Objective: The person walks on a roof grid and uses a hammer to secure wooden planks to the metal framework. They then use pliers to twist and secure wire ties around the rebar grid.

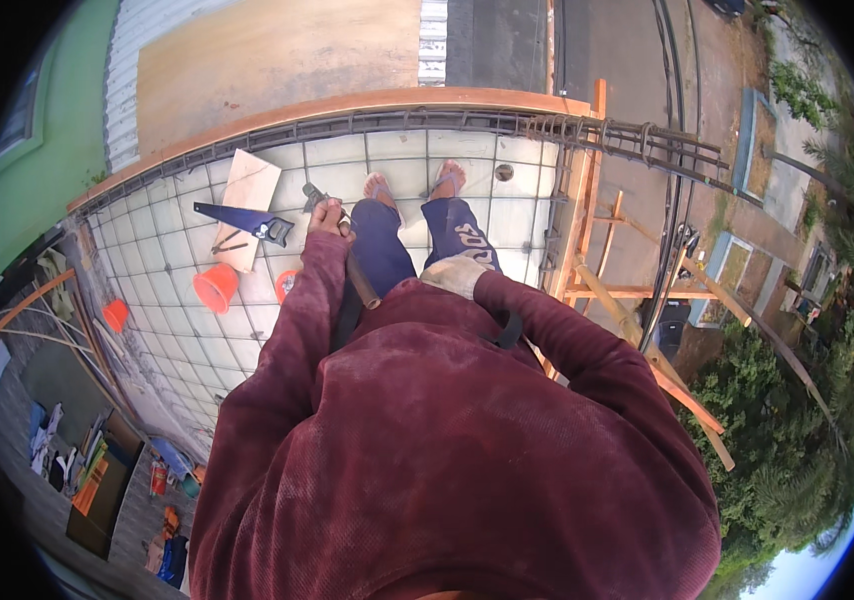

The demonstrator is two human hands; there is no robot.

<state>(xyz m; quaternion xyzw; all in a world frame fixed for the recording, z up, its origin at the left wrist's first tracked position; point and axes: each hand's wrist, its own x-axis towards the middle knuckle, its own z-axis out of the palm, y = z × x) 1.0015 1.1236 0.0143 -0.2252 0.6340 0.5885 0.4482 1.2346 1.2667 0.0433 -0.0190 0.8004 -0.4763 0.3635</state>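
In my left hand [327, 217] is a hammer, its fingers closed round the shaft just below the dark metal head. The hammer's wooden handle [363, 285] slants back toward my waist. My right hand [457, 272] wears a pale work glove and lies against my upper thigh at the shirt hem; its fingertips are hidden there. Left of the hammer, a handsaw [245, 221] with a dark blade lies across a light wooden board [250, 190]. A dark pincer-like tool [231, 244] rests near the board's lower end.
A grid of steel bars [337, 160] covers the pale deck under my sandalled feet. Orange buckets [215, 288] stand to the left. Along the far edge run bundled rebar [407, 120] and a timber edge board [367, 101]. Timber framing [587, 200] and cables border the right side, above a street.
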